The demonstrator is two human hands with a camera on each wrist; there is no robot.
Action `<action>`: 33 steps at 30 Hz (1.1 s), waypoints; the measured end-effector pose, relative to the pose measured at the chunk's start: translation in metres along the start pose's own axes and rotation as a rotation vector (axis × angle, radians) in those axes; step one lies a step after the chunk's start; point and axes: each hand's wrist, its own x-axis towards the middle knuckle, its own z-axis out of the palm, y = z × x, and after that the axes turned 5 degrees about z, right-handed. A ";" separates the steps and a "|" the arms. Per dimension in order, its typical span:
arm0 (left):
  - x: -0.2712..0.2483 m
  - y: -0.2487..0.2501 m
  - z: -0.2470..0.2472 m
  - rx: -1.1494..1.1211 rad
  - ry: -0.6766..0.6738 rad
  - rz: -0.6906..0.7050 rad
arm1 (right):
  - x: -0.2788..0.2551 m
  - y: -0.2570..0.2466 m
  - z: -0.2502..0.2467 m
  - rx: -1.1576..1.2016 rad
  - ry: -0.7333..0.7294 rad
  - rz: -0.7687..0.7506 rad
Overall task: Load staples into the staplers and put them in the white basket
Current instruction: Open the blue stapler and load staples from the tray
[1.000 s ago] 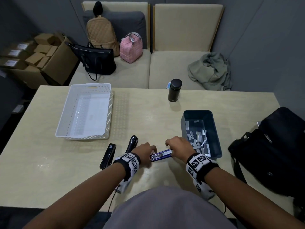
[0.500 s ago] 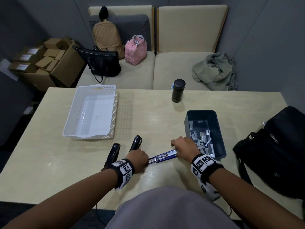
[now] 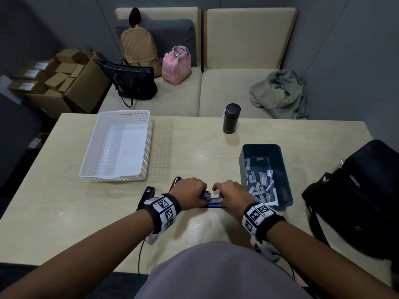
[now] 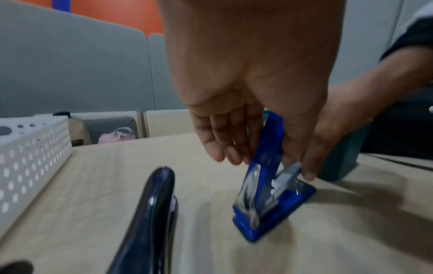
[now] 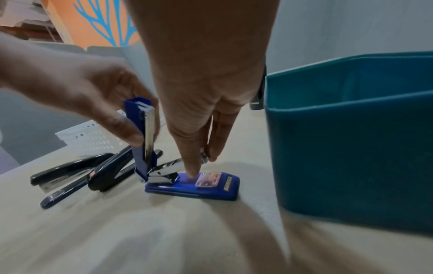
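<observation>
Your left hand (image 5: 93, 96) pinches the blue stapler (image 5: 187, 182) lid upright; your right hand (image 5: 199, 92), fingers straight, presses its base just below.

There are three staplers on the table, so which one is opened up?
The bright blue stapler, held between both hands: its top arm is swung upright off the base. The dark navy stapler and the black stapler beside it lie closed.
</observation>
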 end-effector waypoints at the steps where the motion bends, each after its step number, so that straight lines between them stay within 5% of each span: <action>1: 0.003 0.002 0.008 -0.053 0.015 0.015 | 0.000 0.002 -0.001 0.050 -0.016 0.006; 7: 0.015 0.003 0.057 0.134 -0.072 0.029 | -0.001 0.017 -0.010 0.150 -0.188 0.032; 13: 0.015 0.006 0.044 0.103 -0.058 0.028 | -0.001 0.010 -0.008 0.115 -0.356 0.014; 19: 0.009 -0.023 0.007 -0.076 0.137 0.160 | 0.012 -0.018 -0.012 0.342 -0.349 0.136; 24: -0.005 -0.054 -0.025 -0.904 0.505 -0.338 | 0.033 -0.060 -0.036 0.738 -0.231 0.265; 27: -0.014 -0.061 -0.043 -1.378 0.357 -0.481 | 0.045 -0.101 -0.054 0.879 -0.222 0.210; 29: -0.018 -0.071 -0.048 -1.365 0.314 -0.489 | 0.055 -0.129 -0.064 0.849 -0.265 0.097; 33: -0.029 -0.121 -0.061 -1.295 0.434 -0.529 | 0.071 -0.173 -0.080 0.895 -0.371 -0.054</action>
